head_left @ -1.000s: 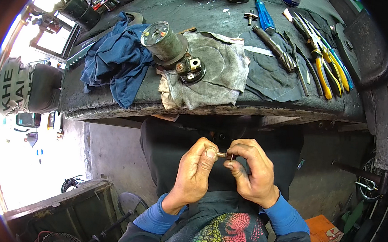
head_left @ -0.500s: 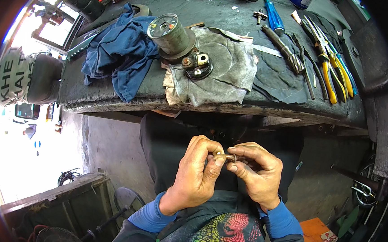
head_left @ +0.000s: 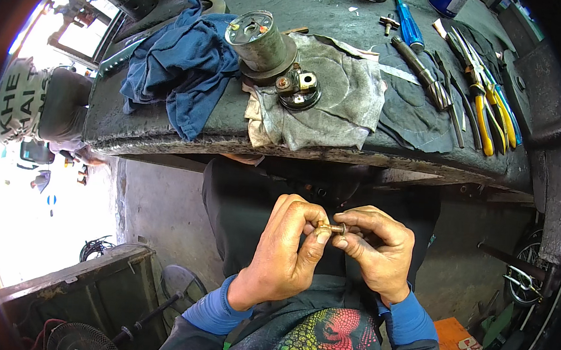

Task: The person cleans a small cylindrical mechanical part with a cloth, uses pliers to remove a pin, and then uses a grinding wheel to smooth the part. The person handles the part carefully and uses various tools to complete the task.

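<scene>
In front of my lap, a small brass-brown bolt (head_left: pixel 336 229) with a wider round end lies between my two hands. My left hand (head_left: pixel 283 250) pinches its left part between thumb and fingers, which hide that end. At the wider end, the thumb and curled fingers of my right hand (head_left: pixel 379 250) close around it. Beyond them, on the bench, a metal motor housing (head_left: pixel 257 46) rests on a stained grey cloth (head_left: pixel 345 92). Against it is a round black end piece (head_left: pixel 299 88) with metal terminals.
A crumpled blue cloth (head_left: pixel 181 64) lies left on the dark bench (head_left: pixel 118 128). To the right are a geared shaft (head_left: pixel 424 74), a blue-handled screwdriver (head_left: pixel 408 21) and yellow-handled pliers (head_left: pixel 482 121). A fan (head_left: pixel 83 340) stands lower left. Another person (head_left: pixel 45 103) is at far left.
Both hands have shifted very slightly right, still on the bolt, more of whose wider end shows. The bench and its things appear a little further right and higher in the picture.
</scene>
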A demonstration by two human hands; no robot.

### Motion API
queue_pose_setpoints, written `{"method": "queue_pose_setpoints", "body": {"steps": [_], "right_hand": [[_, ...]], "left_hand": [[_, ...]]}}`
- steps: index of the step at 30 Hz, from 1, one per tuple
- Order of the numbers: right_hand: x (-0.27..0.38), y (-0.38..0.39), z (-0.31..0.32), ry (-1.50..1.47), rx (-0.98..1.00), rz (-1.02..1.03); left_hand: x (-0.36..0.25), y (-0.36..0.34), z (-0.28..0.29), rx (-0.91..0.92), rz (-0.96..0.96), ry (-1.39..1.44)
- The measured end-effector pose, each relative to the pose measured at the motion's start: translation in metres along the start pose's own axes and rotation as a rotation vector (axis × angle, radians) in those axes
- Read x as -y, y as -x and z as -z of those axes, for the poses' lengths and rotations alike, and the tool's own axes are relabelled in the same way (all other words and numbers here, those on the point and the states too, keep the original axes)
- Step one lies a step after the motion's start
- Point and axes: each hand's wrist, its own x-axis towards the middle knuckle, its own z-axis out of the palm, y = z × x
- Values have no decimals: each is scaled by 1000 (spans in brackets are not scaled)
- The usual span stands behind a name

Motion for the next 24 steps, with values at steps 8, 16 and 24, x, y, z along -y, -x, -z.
{"method": "queue_pose_setpoints", "body": {"steps": [8, 16, 24], "right_hand": [[2, 0, 2, -7, 27, -18], [-1, -1, 7, 62, 78, -6], [0, -1, 9, 65, 84, -36]], "left_hand": [[0, 0, 0, 6, -17, -7], [2, -1, 2, 40, -57, -41], [3, -1, 1, 39, -96, -51]]}}
